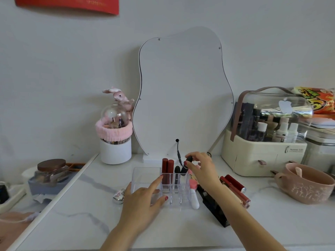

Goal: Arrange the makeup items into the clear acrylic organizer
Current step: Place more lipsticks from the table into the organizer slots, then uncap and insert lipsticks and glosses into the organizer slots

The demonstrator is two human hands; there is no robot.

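On the white marble tabletop (87, 205), the left hand (145, 198) rests spread against the clear acrylic organizer (174, 192), which holds two dark-red lipstick tubes (167, 168). The right hand (201, 165) pinches a black lipstick tube (185, 166) tilted over a rear compartment.

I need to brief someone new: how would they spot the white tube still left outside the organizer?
Start at the wavy mirror and drop to the clear acrylic organizer on the marble tabletop. The white tube lies flat against the organizer's right side, just under the right hand's forearm. It is the only white piece; its neighbours are red, pink or black.
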